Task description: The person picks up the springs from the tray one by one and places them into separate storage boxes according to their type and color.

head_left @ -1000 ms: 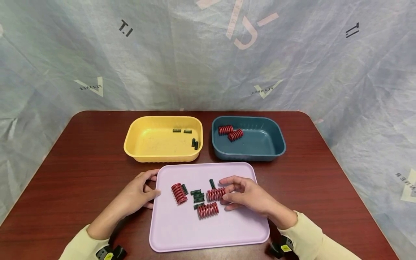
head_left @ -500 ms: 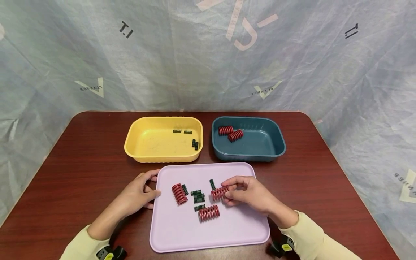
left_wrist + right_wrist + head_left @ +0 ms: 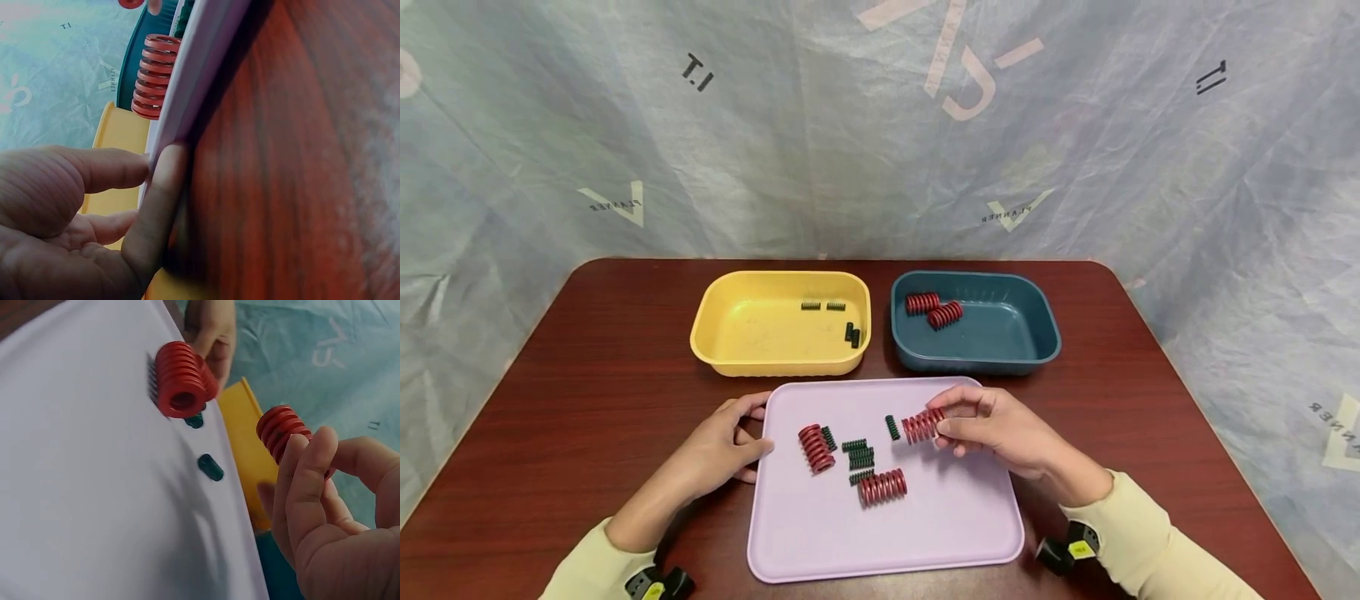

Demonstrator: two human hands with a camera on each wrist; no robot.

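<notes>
Here, the right hand (image 3: pixel 992 429) pinches a red spring (image 3: pixel 921 426) by one end, above the lilac tray (image 3: pixel 940 533), near a green spring (image 3: pixel 892 427). The left hand (image 3: pixel 715 448) grips the tray's left edge

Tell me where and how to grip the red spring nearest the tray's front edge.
Probably best: pinch the red coil spring across its coils, just right of the middle, coming from above and to the right. It lies on its side, roughly left to right, so thumb in front and fingers behind should fit its round flanks. A small dark green spring sits close behind its left end.
</notes>
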